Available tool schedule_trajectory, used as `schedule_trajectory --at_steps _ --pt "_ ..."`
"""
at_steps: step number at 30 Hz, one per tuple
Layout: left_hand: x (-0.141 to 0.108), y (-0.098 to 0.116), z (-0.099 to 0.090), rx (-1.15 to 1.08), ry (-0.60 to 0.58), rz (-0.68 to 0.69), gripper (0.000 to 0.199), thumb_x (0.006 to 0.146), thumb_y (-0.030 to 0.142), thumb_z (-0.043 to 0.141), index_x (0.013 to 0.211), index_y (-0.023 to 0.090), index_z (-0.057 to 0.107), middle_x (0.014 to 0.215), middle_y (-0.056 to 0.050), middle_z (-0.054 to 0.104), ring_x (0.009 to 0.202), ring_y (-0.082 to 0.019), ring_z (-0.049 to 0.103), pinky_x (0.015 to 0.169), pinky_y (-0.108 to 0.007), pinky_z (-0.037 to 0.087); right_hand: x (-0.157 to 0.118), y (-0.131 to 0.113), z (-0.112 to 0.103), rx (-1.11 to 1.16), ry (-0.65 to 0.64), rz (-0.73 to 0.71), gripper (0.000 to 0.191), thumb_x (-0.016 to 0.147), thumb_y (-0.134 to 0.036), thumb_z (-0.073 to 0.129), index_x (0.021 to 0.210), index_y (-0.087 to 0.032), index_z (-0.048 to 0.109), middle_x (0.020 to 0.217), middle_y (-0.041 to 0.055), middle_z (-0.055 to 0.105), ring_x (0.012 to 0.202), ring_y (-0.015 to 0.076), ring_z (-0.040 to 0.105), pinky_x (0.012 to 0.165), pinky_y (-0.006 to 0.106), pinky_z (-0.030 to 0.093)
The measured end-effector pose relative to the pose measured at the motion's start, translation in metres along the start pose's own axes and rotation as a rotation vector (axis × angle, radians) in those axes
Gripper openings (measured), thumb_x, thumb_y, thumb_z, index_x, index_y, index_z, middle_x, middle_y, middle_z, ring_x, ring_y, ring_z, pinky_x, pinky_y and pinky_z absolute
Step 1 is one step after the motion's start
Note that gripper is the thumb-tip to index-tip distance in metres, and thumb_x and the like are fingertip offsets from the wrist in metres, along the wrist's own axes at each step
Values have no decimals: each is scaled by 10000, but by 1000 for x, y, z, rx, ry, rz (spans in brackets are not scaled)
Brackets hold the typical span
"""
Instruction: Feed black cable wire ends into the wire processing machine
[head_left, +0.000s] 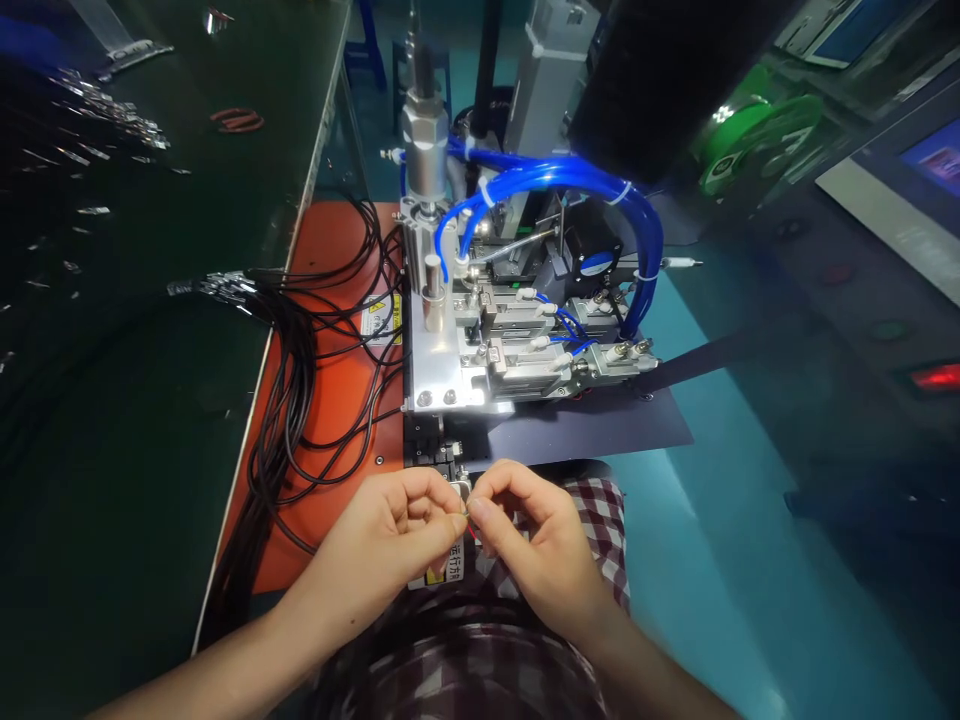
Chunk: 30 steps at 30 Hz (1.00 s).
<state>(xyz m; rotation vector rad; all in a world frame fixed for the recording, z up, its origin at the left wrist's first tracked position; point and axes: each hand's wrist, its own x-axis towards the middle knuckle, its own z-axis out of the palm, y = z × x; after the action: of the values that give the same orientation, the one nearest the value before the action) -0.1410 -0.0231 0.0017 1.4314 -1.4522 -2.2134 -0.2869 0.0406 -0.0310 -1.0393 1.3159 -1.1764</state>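
Observation:
My left hand (409, 525) and my right hand (532, 530) meet in front of my lap, fingertips almost touching. Thumb and forefinger are pinched together on each. Between them shows a bit of thin wire (471, 532), partly red; most of it is hidden by the fingers. Just beyond the hands stands a metal machine (442, 375) with pneumatic cylinders and a small black fixture (442, 455) at its near end. A label with printed characters (454, 566) is partly covered by my left hand.
Black cables (289, 400) lie bundled across an orange-red board (345, 400) on the left, their silvery ends (225, 287) on the dark table (135, 430). Blue air hoses (562, 175) arch over the machine. A green spool (761, 140) and a dark control panel (847, 270) stand to the right.

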Motion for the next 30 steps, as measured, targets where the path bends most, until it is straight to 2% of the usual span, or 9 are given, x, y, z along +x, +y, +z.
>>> schedule_trajectory --at_steps 3,5,7,8,10,15,18,24,30 --pt "1 1 -4 237 82 82 242 824 337 567 905 109 570 679 -16 534 598 -85 487 537 -184 377 5 6 1 108 50 15 191 872 -273 520 757 -122 501 651 0 465 545 64 425 523 204 368" --pt "4 0 -9 511 195 293 204 858 318 542 967 153 593 831 -25 568 733 -100 523 637 -197 414 13 12 2 137 93 36 204 867 -297 531 767 -122 496 612 -9 438 521 64 405 495 202 349" --pt "7 -3 -15 737 273 550 125 886 230 510 974 186 587 918 -14 549 838 -92 518 729 -189 415 22 19 1 141 123 60 215 857 -314 543 771 -122 501 605 -8 434 514 66 391 479 206 332" --pt "8 -4 -18 814 285 645 125 896 184 487 983 191 576 942 -14 534 864 -86 510 758 -186 409 26 22 1 143 130 66 216 852 -318 548 774 -122 504 610 -5 437 514 68 389 474 210 327" --pt "11 -8 -24 933 275 741 165 910 134 446 1022 188 554 967 -25 511 874 -87 504 775 -193 405 33 28 2 152 125 76 220 847 -326 551 778 -122 507 621 -1 443 516 70 388 473 218 322" --pt "19 -12 -35 1247 311 904 206 881 101 454 1061 110 553 892 -68 501 774 -147 488 652 -259 416 43 35 3 173 120 123 234 831 -336 562 765 -119 507 622 -2 446 508 66 392 461 210 324" --pt "23 -12 -38 1316 333 984 206 869 87 453 1042 77 565 854 -78 511 754 -169 486 627 -286 414 47 37 4 177 120 145 221 825 -323 569 773 -114 521 621 -2 459 501 61 409 457 198 335" --pt "24 -13 -42 1379 318 1026 231 883 93 446 1095 69 536 867 -88 527 781 -189 492 667 -321 428 48 40 4 190 106 192 238 827 -343 576 786 -113 529 636 4 472 514 63 418 464 200 339" --pt "26 -15 -42 1390 335 1011 251 894 95 402 1115 84 519 909 -100 519 749 -189 517 584 -295 430 46 41 3 183 113 197 245 835 -360 568 809 -119 530 665 10 489 518 66 416 464 219 339"
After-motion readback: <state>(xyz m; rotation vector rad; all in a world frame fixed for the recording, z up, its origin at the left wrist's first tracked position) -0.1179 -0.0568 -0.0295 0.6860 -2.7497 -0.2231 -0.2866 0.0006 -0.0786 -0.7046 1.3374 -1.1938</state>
